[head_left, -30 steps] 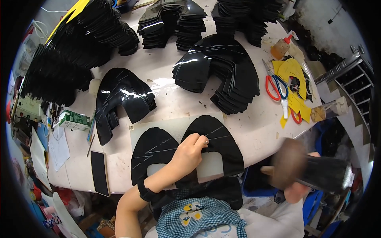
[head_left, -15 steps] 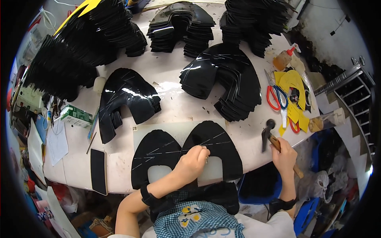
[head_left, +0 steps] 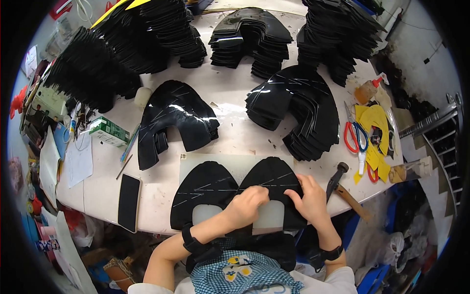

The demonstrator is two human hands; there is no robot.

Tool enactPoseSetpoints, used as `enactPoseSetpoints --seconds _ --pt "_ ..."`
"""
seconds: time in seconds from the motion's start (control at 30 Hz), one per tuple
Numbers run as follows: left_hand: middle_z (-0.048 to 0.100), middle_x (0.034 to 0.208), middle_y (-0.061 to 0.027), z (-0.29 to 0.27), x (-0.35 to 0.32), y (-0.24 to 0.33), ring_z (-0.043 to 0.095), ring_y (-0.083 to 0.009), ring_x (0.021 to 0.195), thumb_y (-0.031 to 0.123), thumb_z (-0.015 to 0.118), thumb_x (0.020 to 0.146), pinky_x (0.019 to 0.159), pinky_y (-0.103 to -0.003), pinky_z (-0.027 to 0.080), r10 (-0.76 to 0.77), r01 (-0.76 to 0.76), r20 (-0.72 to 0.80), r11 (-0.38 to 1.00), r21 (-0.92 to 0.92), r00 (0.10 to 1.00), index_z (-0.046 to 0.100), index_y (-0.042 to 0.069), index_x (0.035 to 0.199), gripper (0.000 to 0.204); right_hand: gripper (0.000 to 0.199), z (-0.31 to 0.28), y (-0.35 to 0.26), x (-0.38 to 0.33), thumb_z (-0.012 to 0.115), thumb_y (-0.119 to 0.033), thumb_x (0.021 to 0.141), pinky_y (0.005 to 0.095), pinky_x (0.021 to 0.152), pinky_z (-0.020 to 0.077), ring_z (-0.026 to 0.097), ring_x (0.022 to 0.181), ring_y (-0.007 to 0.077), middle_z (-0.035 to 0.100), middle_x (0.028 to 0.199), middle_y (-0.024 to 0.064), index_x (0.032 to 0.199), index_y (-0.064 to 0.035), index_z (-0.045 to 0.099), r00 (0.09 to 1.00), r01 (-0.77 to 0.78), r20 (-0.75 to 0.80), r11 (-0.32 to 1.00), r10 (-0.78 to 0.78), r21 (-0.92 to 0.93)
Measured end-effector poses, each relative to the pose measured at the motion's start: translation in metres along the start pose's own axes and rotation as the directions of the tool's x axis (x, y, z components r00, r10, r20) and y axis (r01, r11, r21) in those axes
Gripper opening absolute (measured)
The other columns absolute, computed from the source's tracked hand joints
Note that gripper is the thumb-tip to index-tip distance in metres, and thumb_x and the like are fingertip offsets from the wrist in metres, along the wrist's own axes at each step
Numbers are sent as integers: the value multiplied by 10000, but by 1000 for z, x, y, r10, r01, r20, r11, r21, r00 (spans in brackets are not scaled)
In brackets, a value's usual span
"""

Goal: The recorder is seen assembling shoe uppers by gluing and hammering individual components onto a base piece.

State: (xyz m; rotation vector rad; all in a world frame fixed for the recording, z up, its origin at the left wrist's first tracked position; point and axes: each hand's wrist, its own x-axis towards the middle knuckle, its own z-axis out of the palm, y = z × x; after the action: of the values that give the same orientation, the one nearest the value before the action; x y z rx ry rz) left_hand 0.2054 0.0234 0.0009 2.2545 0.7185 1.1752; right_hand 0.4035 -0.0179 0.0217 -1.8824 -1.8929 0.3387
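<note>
Two black horseshoe-shaped pieces [head_left: 203, 181] with thin silver lines lie side by side on a pale translucent mat [head_left: 230, 160]. Over the right black piece [head_left: 269, 171], near the top of its cut-out, my left hand [head_left: 246, 207] is closed; whatever its fingers hold is too hidden to name. My right hand [head_left: 312, 200] is at that piece's right side, thumb and fingers apart, with nothing seen in it. To its right a hammer [head_left: 348, 193] lies with its black head on the table and its wooden handle reaching over the front edge.
Stacks of glossy black pieces [head_left: 296, 112] stand across the middle and back of the table [head_left: 230, 110]. Scissors [head_left: 356, 142] and yellow templates [head_left: 376, 120] lie at the right. A phone [head_left: 129, 202] and a green box [head_left: 109, 131] are at the left.
My right hand has let go of the hammer, which now lies at the table's edge, and has moved left to the black piece. My left hand stays over the piece. The view has shifted.
</note>
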Motion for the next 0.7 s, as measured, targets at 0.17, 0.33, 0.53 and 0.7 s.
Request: enactPoseSetpoints --seconds 0.17,0.33,0.53,0.7 --pt "583 847 -159 -39 16 18 624 -211 803 -66 398 864 726 -329 512 -297 271 -63 927 -260 953 435 5 862 80 452 0 0 2 731 -276 684 339 646 463 575 726 267 563 810 122 972 6 526 995 -95 18 991 94 97" --pt "587 794 -103 -94 -24 5 582 -148 754 25 358 908 695 -249 450 -577 531 -123 802 -273 808 466 22 903 109 399 4 9 -1 731 -241 695 314 641 458 574 719 242 568 812 131 928 -1 514 991 -137 44 969 130 206" --pt "517 690 -61 -142 -72 -25 475 -129 565 37 483 844 525 -266 398 -660 707 -257 680 196 706 523 -19 840 69 303 16 21 -2 707 -133 717 261 610 445 557 676 151 568 797 107 906 -2 510 970 -243 139 834 200 495" --pt "478 593 -83 -131 -76 -7 425 -166 497 126 714 671 467 -287 342 -622 658 -215 701 275 753 554 -5 822 256 161 -5 14 -10 647 -34 725 258 606 447 551 649 155 563 742 80 833 -14 529 991 -126 123 743 59 658"
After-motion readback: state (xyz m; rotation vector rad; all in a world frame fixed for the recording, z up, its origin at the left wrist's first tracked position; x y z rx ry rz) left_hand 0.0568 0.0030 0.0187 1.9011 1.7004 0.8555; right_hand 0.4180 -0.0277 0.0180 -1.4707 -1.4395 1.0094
